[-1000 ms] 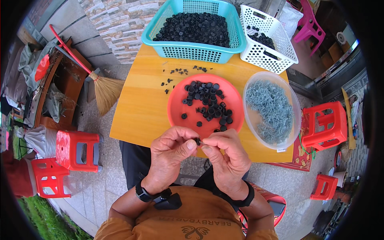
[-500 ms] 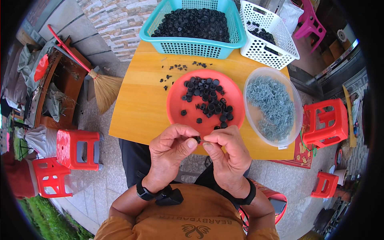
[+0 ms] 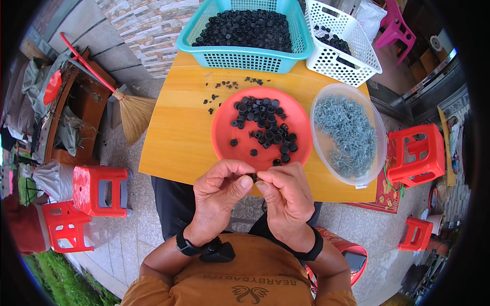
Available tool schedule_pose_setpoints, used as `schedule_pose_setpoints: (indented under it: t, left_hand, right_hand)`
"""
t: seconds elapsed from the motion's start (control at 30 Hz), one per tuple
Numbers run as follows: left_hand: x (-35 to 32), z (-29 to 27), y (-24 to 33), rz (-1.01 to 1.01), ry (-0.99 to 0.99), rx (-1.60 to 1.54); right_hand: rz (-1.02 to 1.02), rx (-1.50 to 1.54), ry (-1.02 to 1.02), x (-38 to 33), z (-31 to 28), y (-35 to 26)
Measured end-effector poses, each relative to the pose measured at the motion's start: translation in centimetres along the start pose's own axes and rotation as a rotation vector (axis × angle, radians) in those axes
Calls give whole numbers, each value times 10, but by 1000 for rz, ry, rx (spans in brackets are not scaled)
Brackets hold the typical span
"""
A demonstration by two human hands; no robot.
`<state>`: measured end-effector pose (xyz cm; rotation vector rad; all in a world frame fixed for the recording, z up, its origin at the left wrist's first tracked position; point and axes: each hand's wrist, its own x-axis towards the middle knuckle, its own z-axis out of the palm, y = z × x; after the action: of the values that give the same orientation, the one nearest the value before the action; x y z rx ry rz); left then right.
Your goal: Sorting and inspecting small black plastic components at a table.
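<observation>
A small black part [image 3: 253, 177] sat just below the middle of the frame, pinched between the fingertips of the left hand [image 3: 220, 193] and the right hand [image 3: 286, 196], which were pressed together thumb to thumb over the near edge of the table; both hands were clamped on it, and it was too small to tell its exact shape. Held over the gap between table edge and lap, the piece would likely have fallen to the paved floor and rolled off if the pinch loosened, and it looked hard to find there. Just above the hands lay a red round tray [image 3: 224, 127] with a loose cluster of black caps [image 3: 265, 127], and a careless knuckle could have nudged its rim. To the right stood a clear bowl [image 3: 320, 99] of grey wire pieces [image 3: 347, 132]. At the top were a turquoise basket [image 3: 245, 58] heaped with caps and a white basket [image 3: 347, 66]. The yellow wooden table [image 3: 173, 137] stood on grey paving, with red stools [image 3: 99, 189] at lower left and right, a broom [image 3: 133, 113] to the left and a brick wall in the upper left.
</observation>
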<state>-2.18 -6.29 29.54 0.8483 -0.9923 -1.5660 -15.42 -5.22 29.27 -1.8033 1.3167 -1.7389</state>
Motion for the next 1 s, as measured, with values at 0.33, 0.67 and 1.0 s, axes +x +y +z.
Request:
schedule_pose_setpoints:
  t: [0.33, 0.67, 1.0]
  left_hand:
    - [0, -3, -4, -9, -11, -20]
    - [3, -4, -3, -30, -18, 38]
    - [-4, -4, -15, 18, 12, 117]
  right_hand:
    - [-131, -72, -8, -1, 0, 3]
    - [-64, -14, -63, 0, -5, 7]
    - [-88, -73, -62, -6, 3, 14]
